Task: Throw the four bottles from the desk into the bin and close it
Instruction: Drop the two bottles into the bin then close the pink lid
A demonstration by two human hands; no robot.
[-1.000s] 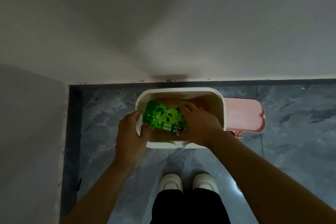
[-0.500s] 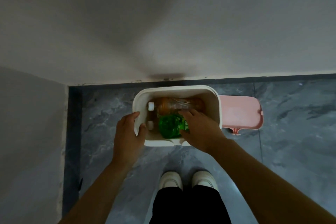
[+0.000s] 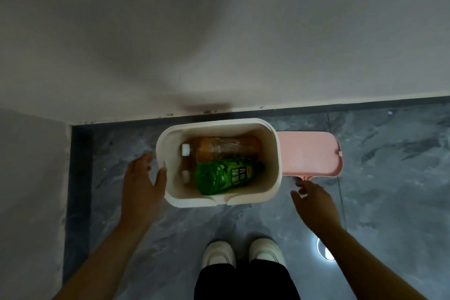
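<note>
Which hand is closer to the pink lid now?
The right. The right hand reaches just below the tab on the pink lid, fingertips almost touching it. The left hand is at the bin's opposite side.

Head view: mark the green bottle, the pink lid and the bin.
green bottle [image 3: 226, 175], head view, on the middle of its label.
pink lid [image 3: 309, 153], head view, on its flat face, swung open beside the bin.
bin [image 3: 194, 201], head view, on its near white wall.
</note>
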